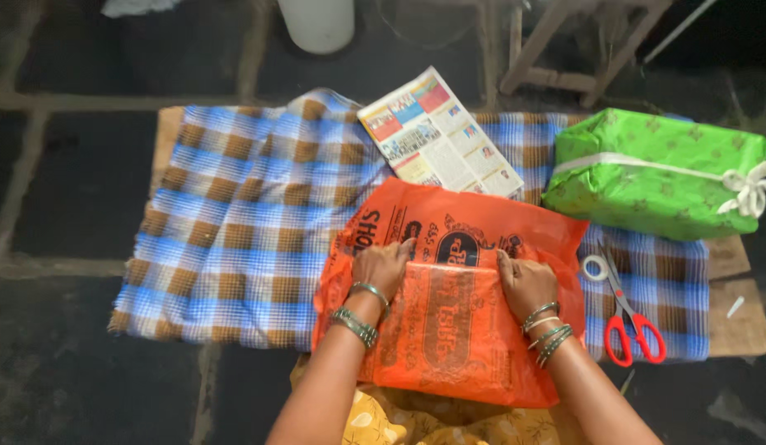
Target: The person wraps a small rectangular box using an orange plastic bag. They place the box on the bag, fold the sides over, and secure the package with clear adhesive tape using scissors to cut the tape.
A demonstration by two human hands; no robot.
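Note:
An orange plastic bag (449, 330) with dark print lies on a blue, white and brown checked cloth (251, 222), its near part folded back over itself. My left hand (381, 268) presses down on the left end of the fold, fingers curled over the edge. My right hand (525, 283) grips the right end of the same fold. Both wrists wear green and silver bangles. What lies inside the bag is hidden.
A green wrapped box (659, 173) tied with white ribbon sits at the right. Red-handled scissors (632, 323) and a roll of tape (595, 268) lie beside the bag. A folded newspaper (436, 136) lies behind it. A white bucket (317, 23) and a wooden stool (564, 49) stand beyond.

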